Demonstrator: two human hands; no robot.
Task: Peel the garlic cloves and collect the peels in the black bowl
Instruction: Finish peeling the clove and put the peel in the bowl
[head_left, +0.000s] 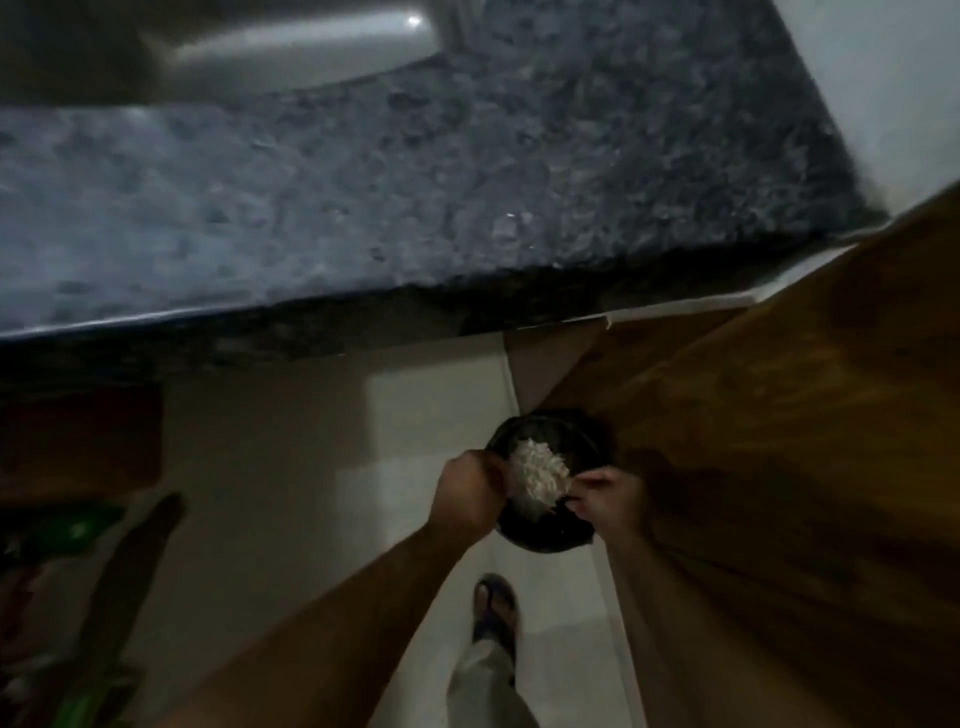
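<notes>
A black bowl (550, 538) is held in the air below the counter edge, above the floor. A pale heap of garlic peels (537, 472) lies in it. My left hand (467, 493) grips the bowl's left rim with curled fingers. My right hand (610, 499) is at the right rim, its fingertips pinching at the edge of the peel heap. No garlic cloves are visible. The picture is dim and blurred.
A dark speckled stone counter (415, 208) fills the upper half, with a steel sink (234, 57) at its far left. A brown wooden door (779, 441) stands at the right. Below are pale floor tiles (291, 467) and my sandalled foot (493, 613). Green objects (72, 535) sit at lower left.
</notes>
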